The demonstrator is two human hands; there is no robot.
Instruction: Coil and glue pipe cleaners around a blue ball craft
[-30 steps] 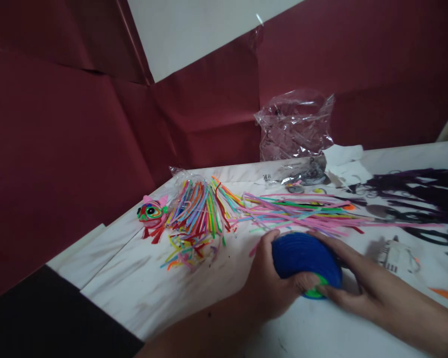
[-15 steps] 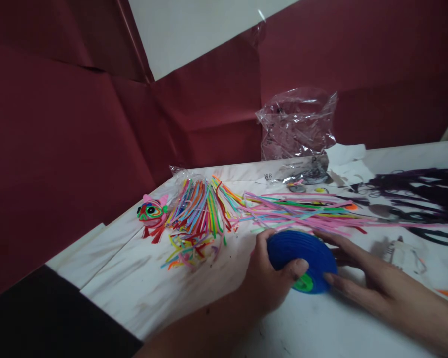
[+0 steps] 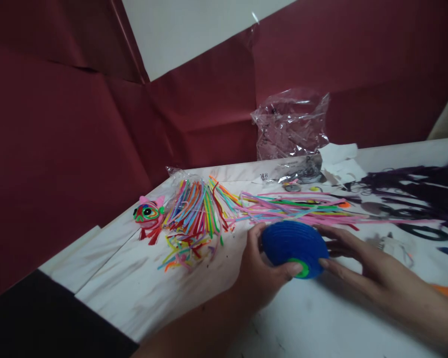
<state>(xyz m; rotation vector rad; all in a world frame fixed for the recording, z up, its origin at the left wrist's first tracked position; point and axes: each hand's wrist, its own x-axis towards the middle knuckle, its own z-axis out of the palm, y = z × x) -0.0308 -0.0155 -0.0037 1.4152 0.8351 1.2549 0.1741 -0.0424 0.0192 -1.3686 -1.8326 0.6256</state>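
Observation:
A blue coiled dome (image 3: 294, 243) with ridged rings and a green centre is held above the white table, between both hands. My left hand (image 3: 262, 268) grips its left side, the thumb pressed by the green centre and the fingers round the back. On the other side, my right hand (image 3: 362, 263) pinches the right edge between thumb and fingers, some of which are hidden behind it. Behind the dome lie long pipe cleaners (image 3: 294, 208) in pink, green, yellow and blue.
To the left sit a colourful animal head (image 3: 148, 217), bundled pipe cleaners (image 3: 194, 206) in clear plastic and short cut pieces (image 3: 184, 253). At the back are a clear plastic bag (image 3: 291, 124) and white paper (image 3: 341, 164). Dark purple strands (image 3: 421, 191) and black scissors (image 3: 425, 232) lie right.
The blue dome has risen slightly and tilted, so its rounded side shows more. Both hands have moved with it and keep their hold. The view has shifted a little.

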